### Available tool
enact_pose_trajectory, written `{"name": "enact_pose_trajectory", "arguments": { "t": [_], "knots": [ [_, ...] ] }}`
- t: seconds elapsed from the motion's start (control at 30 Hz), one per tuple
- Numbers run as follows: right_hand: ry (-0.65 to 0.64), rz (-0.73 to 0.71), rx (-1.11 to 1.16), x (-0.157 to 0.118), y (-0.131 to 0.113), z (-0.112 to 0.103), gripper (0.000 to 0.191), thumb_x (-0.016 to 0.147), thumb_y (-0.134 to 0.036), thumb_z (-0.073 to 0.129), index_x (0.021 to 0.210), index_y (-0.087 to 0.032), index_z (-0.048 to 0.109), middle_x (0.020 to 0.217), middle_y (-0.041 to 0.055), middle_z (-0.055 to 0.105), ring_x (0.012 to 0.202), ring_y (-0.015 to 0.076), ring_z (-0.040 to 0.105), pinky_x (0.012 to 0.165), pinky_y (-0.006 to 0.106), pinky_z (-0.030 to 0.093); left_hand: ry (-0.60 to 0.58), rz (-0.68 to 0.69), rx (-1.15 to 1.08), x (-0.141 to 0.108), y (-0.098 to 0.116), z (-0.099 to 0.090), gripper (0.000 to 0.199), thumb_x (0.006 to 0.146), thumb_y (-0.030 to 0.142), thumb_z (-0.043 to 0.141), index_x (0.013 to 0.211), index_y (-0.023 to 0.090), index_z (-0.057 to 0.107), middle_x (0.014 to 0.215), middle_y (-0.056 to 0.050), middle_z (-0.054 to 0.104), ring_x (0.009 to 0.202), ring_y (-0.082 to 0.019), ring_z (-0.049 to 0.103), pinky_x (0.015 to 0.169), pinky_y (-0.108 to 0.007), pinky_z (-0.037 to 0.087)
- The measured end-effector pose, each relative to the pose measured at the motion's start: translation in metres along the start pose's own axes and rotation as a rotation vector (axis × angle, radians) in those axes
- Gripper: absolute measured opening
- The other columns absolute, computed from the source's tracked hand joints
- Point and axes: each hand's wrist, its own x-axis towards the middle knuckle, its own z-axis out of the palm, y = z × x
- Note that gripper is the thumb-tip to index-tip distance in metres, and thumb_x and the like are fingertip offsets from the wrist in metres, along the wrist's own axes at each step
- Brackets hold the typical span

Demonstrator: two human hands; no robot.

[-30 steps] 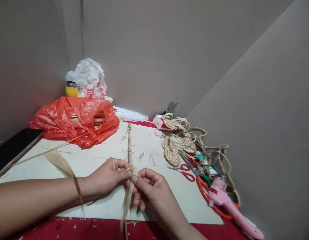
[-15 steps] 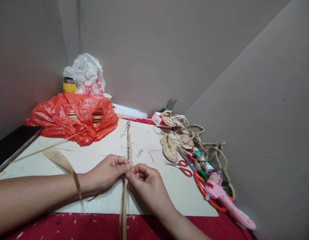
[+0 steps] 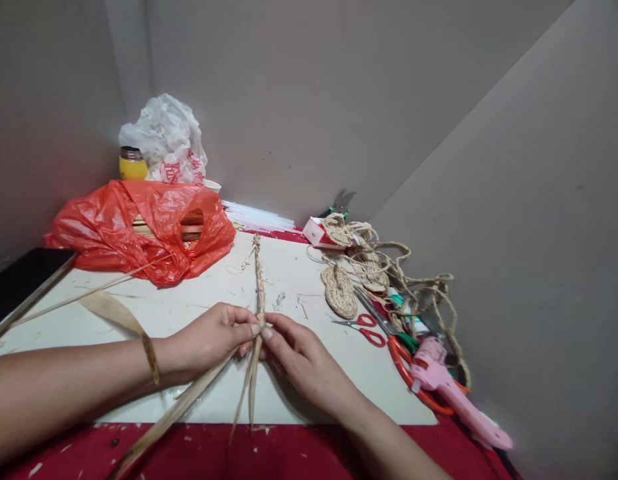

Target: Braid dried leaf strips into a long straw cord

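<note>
A braid of dried plant fibre [image 3: 259, 280] runs away from me down the middle of the white board [image 3: 389, 400]. My left hand [image 3: 216, 337] pinches its near end between thumb and fingers. From the right, my right hand [image 3: 301, 353] grips the same spot, its thumb nearly touching the left one. Loose strands [image 3: 252, 387] hang from the pinch toward me. One long, wider strip [image 3: 173, 413] slants to the lower left, past my left wrist. A dried leaf strip [image 3: 116, 313] lies partly across my left forearm.
At left are a red plastic bag [image 3: 99, 227] of strips and a black flat device [image 3: 26, 280]. Along the right lie coiled woven soles [image 3: 339, 291], small scissors [image 3: 371, 330], large orange-handled scissors [image 3: 401, 363] and a pink glue gun [image 3: 443, 377]. A yellow jar [image 3: 133, 165] stands behind.
The wide strip has swung from hanging straight toward me to slanting lower left. My right fingers have shifted to close around the braid's end. The view has tilted slightly.
</note>
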Motion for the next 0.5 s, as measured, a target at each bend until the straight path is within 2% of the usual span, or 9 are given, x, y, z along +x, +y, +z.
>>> {"name": "enact_pose_trajectory", "arguments": {
  "t": [0.2, 0.3, 0.33, 0.4, 0.47, 0.5],
  "knots": [
    [-0.041, -0.058, -0.155, 0.003, -0.003, -0.007, 0.027, 0.093, -0.032, 0.041, 0.078, -0.017, 0.057, 0.073, 0.0006, 0.057, 0.069, 0.0135, 0.051, 0.066, 0.025, 0.041, 0.004, 0.002, 0.013, 0.002, -0.005, 0.0, 0.027, 0.081, 0.038, 0.053, 0.068, 0.014, 0.056, 0.054, 0.006, 0.043, 0.052, -0.008, 0.033, 0.055, -0.023, 0.026],
    [-0.029, -0.059, -0.232, 0.003, 0.001, -0.009, 0.027, 0.093, -0.033, 0.041, 0.079, -0.018, 0.057, 0.07, 0.0, 0.056, 0.066, 0.0138, 0.05, 0.063, 0.025, 0.041, -0.002, -0.002, -0.002, 0.002, -0.006, 0.0, 0.028, 0.081, 0.038, 0.054, 0.067, 0.014, 0.055, 0.053, 0.006, 0.042, 0.051, -0.008, 0.033, 0.054, -0.023, 0.026],
    [0.026, -0.076, -0.263, 0.003, 0.002, -0.009, 0.023, 0.092, -0.033, 0.042, 0.086, -0.018, 0.059, 0.072, 0.0006, 0.057, 0.067, 0.0144, 0.051, 0.062, 0.025, 0.041, 0.006, -0.004, 0.002, 0.001, -0.005, -0.001, 0.028, 0.08, 0.039, 0.054, 0.066, 0.014, 0.055, 0.052, 0.006, 0.043, 0.051, -0.008, 0.033, 0.054, -0.023, 0.026],
    [0.227, -0.167, -0.357, 0.0, 0.003, -0.009, 0.019, 0.089, -0.032, 0.048, 0.097, -0.018, 0.059, 0.08, 0.0036, 0.059, 0.073, 0.0167, 0.054, 0.066, 0.027, 0.042, 0.028, -0.005, 0.026, 0.001, -0.003, -0.001, 0.028, 0.079, 0.039, 0.055, 0.066, 0.014, 0.056, 0.052, 0.006, 0.044, 0.051, -0.008, 0.035, 0.055, -0.022, 0.028],
    [0.413, -0.285, -0.449, -0.005, 0.001, -0.008, 0.015, 0.085, -0.029, 0.053, 0.091, -0.017, 0.059, 0.081, 0.0053, 0.059, 0.076, 0.0179, 0.054, 0.068, 0.029, 0.041, 0.043, -0.008, 0.051, 0.0, 0.0, -0.001, 0.028, 0.079, 0.039, 0.056, 0.065, 0.014, 0.057, 0.052, 0.005, 0.046, 0.051, -0.008, 0.037, 0.056, -0.022, 0.03],
    [0.44, -0.32, -0.468, -0.008, -0.001, -0.007, 0.012, 0.084, -0.028, 0.054, 0.082, -0.017, 0.059, 0.077, 0.005, 0.058, 0.073, 0.0173, 0.053, 0.067, 0.028, 0.041, 0.043, -0.011, 0.051, 0.0, 0.001, -0.001, 0.028, 0.078, 0.038, 0.056, 0.065, 0.014, 0.058, 0.052, 0.005, 0.047, 0.052, -0.008, 0.039, 0.056, -0.022, 0.031]
  ]
}}
